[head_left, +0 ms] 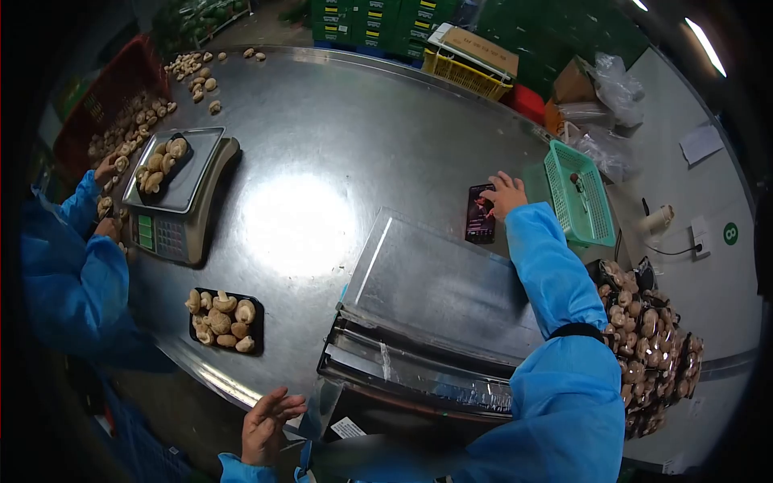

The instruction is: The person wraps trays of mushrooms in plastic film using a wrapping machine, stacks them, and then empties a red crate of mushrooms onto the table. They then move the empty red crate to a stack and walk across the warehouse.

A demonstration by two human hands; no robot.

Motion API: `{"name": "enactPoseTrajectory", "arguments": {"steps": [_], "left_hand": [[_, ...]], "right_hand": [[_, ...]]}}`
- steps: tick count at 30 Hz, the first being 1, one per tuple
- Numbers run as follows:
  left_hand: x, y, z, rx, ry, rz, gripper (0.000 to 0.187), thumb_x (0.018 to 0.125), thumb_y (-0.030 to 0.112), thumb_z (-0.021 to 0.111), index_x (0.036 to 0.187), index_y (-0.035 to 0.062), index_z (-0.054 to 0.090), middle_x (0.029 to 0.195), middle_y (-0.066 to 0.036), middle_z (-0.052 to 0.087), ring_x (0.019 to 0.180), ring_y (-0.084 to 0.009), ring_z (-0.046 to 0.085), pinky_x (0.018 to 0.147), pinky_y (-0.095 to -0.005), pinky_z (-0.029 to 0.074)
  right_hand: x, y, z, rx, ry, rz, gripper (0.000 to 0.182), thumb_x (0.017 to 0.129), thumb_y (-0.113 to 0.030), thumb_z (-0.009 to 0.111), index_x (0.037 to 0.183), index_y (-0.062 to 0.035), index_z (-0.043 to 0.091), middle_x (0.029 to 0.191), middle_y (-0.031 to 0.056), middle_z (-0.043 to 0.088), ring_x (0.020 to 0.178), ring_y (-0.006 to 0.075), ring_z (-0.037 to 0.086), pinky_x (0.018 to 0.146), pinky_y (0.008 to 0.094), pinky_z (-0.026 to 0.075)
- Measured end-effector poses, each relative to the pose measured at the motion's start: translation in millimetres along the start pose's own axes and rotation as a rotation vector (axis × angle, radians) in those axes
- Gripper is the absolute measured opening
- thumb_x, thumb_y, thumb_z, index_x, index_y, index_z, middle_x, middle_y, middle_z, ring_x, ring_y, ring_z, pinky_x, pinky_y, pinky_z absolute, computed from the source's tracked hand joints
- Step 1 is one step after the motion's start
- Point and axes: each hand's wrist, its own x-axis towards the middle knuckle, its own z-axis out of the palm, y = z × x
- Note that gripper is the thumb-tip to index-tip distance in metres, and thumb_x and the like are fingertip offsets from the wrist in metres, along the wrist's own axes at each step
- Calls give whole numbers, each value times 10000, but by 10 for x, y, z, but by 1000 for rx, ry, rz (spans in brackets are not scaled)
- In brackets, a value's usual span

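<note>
My right hand [505, 195] reaches across the steel table [338, 129] and rests its fingers on a phone [480, 213] lying beside the wrapping machine [427, 314]; its screen is lit. My left hand [266, 423] hovers with spread fingers at the table's near edge and holds nothing. A black tray of mushrooms [224, 322] lies just beyond it. Both my arms are in blue sleeves.
A scale [183, 189] carries a second tray of mushrooms [161, 165]. A co-worker in blue [72, 274] handles loose mushrooms [129, 133] at the left. A teal basket [576, 193] and a crate of mushrooms [648, 338] stand at the right.
</note>
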Motion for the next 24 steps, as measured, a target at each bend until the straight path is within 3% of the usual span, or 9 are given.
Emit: {"name": "enactPoseTrajectory", "arguments": {"steps": [1, 7, 17, 19, 21, 22, 23, 24], "left_hand": [[3, -1, 12, 2, 1, 1, 678, 773, 394, 649, 1259, -19, 418, 1130, -216, 560, 1009, -314, 579, 914, -406, 433], [-81, 59, 95, 43, -14, 52, 645, 779, 371, 620, 1250, -29, 435, 1126, -214, 566, 1021, -310, 569, 929, -407, 402], [-709, -155, 70, 100, 128, 136, 635, 786, 386, 619, 1238, -24, 444, 1107, -202, 576, 992, -290, 584, 897, -388, 426], [-852, -236, -34, 117, 200, 166, 617, 799, 368, 601, 1234, -37, 437, 1106, -205, 573, 985, -290, 586, 893, -388, 433], [-893, -171, -61, 163, 297, 197, 616, 811, 355, 590, 1232, -62, 427, 1106, -197, 574, 1007, -282, 573, 900, -377, 429], [-883, -145, -180, 183, 308, 231, 577, 830, 316, 579, 1239, -60, 424, 1106, -187, 577, 1017, -270, 568, 903, -369, 426], [-868, -74, -244, 167, 342, 250, 531, 846, 269, 569, 1242, -54, 425, 1099, -176, 583, 1015, -258, 569, 901, -363, 426], [-826, 0, -389, 198, 373, 264, 474, 861, 211, 559, 1240, -45, 434, 1091, -166, 589, 1005, -242, 573, 894, -350, 431]], "right_hand": [[-23, 33, 40, 42, 39, 23, 451, 763, -78, 562, 1166, -280, 567, 1369, 41, 355, 1349, 231, 172, 1067, 489, 171], [-332, 267, 195, 113, 102, 65, 551, 718, 0, 505, 1191, -281, 538, 1349, 44, 381, 1337, 233, 212, 1059, 470, 185], [-209, 7, 283, 139, 154, 2, 560, 723, -35, 539, 1222, -288, 502, 1327, 60, 411, 1320, 246, 245, 1035, 470, 220], [-171, -15, 260, 159, 311, -17, 446, 743, -88, 551, 1161, -244, 546, 1262, 79, 476, 1244, 271, 370, 988, 495, 316], [-123, -75, 41, 277, 263, -47, 349, 725, -110, 554, 1064, -182, 597, 1156, 93, 552, 1105, 291, 500, 898, 453, 421], [47, -18, 168, 328, 372, -152, 314, 726, -124, 540, 1029, -145, 621, 1080, 111, 590, 984, 320, 562, 791, 442, 484], [183, -45, 225, 414, 473, -141, 323, 751, -88, 522, 1058, -123, 619, 1023, 108, 613, 914, 276, 594, 756, 381, 490], [69, -233, -139, 1067, 171, -75, 310, 789, -62, 510, 1082, -83, 612, 962, 101, 623, 860, 192, 605, 729, 299, 476]]}}
